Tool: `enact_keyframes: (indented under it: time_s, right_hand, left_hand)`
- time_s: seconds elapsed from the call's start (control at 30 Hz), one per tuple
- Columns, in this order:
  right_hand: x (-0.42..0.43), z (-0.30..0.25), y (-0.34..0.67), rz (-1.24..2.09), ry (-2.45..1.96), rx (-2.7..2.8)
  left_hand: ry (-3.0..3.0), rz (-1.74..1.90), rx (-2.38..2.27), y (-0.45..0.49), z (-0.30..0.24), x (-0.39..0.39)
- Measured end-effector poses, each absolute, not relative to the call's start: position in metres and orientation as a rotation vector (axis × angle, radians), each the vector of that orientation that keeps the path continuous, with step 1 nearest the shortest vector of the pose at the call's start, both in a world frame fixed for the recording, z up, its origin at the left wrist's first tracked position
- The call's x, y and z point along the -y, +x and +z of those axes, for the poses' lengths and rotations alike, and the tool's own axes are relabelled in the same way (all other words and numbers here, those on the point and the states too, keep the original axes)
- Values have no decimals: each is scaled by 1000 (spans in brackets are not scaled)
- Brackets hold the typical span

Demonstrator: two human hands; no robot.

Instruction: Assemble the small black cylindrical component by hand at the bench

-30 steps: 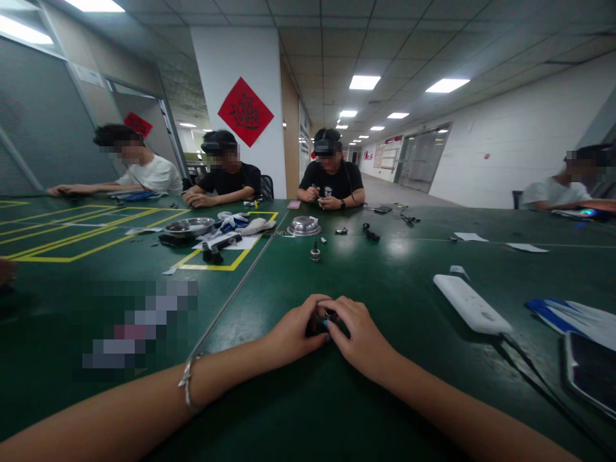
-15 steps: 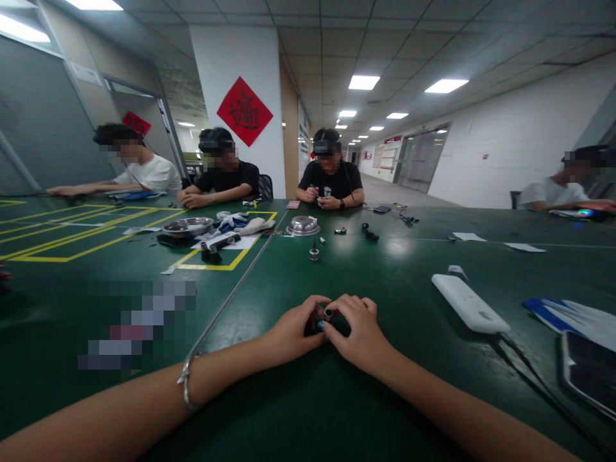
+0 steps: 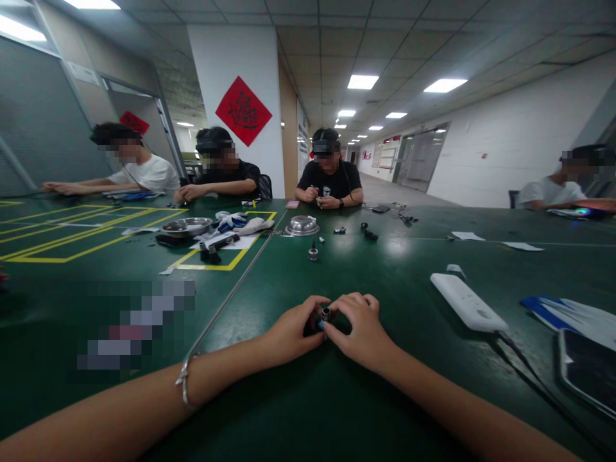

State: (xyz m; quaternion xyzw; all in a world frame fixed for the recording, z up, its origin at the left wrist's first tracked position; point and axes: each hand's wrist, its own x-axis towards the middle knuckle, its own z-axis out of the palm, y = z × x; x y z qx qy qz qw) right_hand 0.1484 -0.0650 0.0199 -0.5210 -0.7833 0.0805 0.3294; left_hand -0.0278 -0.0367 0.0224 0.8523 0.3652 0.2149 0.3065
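Between my two hands, low over the green table [image 3: 394,269], is a small metal tube [image 3: 326,314] with a round dark opening facing up. My left hand [image 3: 293,326] pinches it from the left, thumb and fingers curved round it. From the other side my right hand [image 3: 360,327] grips it with thumb and fingertips. A bit of blue shows under the tube at the thumb tips; I cannot tell what it is. The fingers hide the tube's lower part. Beyond my hands a small metal piece with a dark stem [image 3: 313,252] stands on the table.
A white power strip [image 3: 466,301] with its cable, a blue and white glove [image 3: 572,314] and a phone [image 3: 590,369] lie to the right. Farther off are an upturned metal bowl [image 3: 302,225], a metal dish [image 3: 187,226] and black parts [image 3: 210,252]. Several people sit across the table.
The tube has tipped slightly, so its round opening shows more plainly. Both hands keep nearly the same place and grip. At the far left, a seated person's hands have shifted a little.
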Motion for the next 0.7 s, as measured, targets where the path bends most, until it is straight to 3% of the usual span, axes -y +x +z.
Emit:
enact_keyframes:
  time_s: [0.33, 0.7]
  right_hand:
    - [68, 13, 150, 32, -1298, 1975]
    - [69, 14, 151, -103, -1223, 1904]
  left_hand:
    - [2314, 833, -869, -32, 16, 37]
    - [2540, 566, -852, -24, 37, 43]
